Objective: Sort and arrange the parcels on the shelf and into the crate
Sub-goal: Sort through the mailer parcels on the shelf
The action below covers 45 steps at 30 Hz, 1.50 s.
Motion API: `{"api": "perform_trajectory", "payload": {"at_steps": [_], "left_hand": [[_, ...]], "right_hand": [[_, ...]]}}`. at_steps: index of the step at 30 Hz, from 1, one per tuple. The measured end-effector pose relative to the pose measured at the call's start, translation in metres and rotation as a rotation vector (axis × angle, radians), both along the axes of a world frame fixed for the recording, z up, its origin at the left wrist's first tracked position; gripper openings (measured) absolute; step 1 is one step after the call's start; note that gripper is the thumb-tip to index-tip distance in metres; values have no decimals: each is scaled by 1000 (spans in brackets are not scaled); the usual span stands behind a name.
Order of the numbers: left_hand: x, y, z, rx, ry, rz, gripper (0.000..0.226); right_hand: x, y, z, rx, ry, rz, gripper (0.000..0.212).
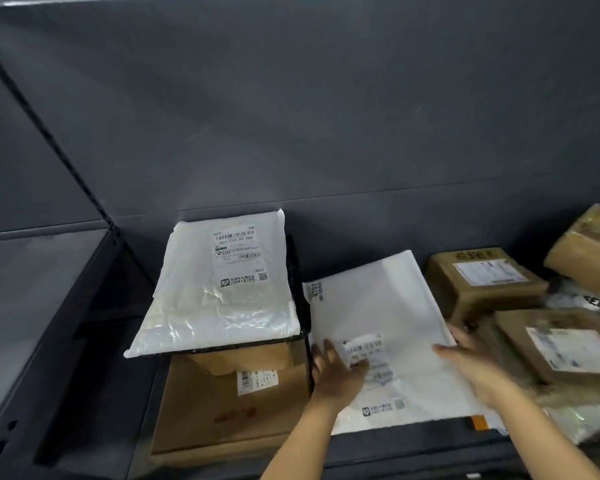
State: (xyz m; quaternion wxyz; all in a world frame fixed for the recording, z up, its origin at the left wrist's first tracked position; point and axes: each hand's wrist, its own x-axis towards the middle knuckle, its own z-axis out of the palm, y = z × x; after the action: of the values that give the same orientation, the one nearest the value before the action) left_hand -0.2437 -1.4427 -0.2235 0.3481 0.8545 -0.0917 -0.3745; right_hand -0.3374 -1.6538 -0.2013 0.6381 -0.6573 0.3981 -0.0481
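Observation:
A large flat white mailer [378,306] lies on the dark shelf [413,448] at centre right. My left hand [336,372] rests on its left part with the fingers spread, beside a small white label. My right hand [471,362] lies on its right edge with straight fingers. To the left, a white poly parcel [222,292] tops a stack made of a thin black-edged parcel, a small brown box [250,358] and a large flat cardboard box [222,417].
Brown cardboard boxes [478,275] [561,344] crowd the shelf to the right, with a taped brown parcel [589,251] at the far right and plastic-wrapped parcels among them. A dark back panel rises behind. A slanted upright [49,133] bounds the left, beside a grey shelf [25,306].

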Motion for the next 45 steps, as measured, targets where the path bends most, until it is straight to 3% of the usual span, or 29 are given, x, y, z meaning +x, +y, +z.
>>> {"api": "perform_trajectory", "payload": {"at_steps": [7, 12, 15, 19, 21, 26, 29, 33, 37, 41, 45], "left_hand": [[-2, 2, -25, 29, 21, 16, 95], [5, 12, -36, 222, -106, 65, 87], [9, 20, -45, 295, -56, -2, 86], [8, 23, -54, 428, -37, -68, 81], [5, 18, -54, 491, -51, -96, 77], [2, 4, -53, 610, -66, -141, 75], [2, 1, -55, 613, -67, -137, 77], [0, 3, -60, 628, -66, -146, 81], [1, 4, -57, 624, -47, -132, 80], [-1, 5, -50, 677, -77, -171, 77], [-4, 4, -42, 707, -52, -178, 76]], "right_hand": [[20, 11, -39, -7, 30, 107, 57], [34, 17, -67, 4, 72, 86, 60], [44, 25, -80, -155, 140, 218, 59], [47, 27, -102, -592, 557, 524, 59], [44, 28, -103, -662, 661, 607, 60], [27, 21, -105, -817, 604, 569, 45], [15, 13, -110, -809, 614, 591, 34], [9, 14, -111, -779, 683, 656, 52], [6, 19, -104, -863, 690, 567, 59], [1, 14, -85, -984, 555, 435, 52], [-2, 1, -59, -905, 436, 278, 49]]}}
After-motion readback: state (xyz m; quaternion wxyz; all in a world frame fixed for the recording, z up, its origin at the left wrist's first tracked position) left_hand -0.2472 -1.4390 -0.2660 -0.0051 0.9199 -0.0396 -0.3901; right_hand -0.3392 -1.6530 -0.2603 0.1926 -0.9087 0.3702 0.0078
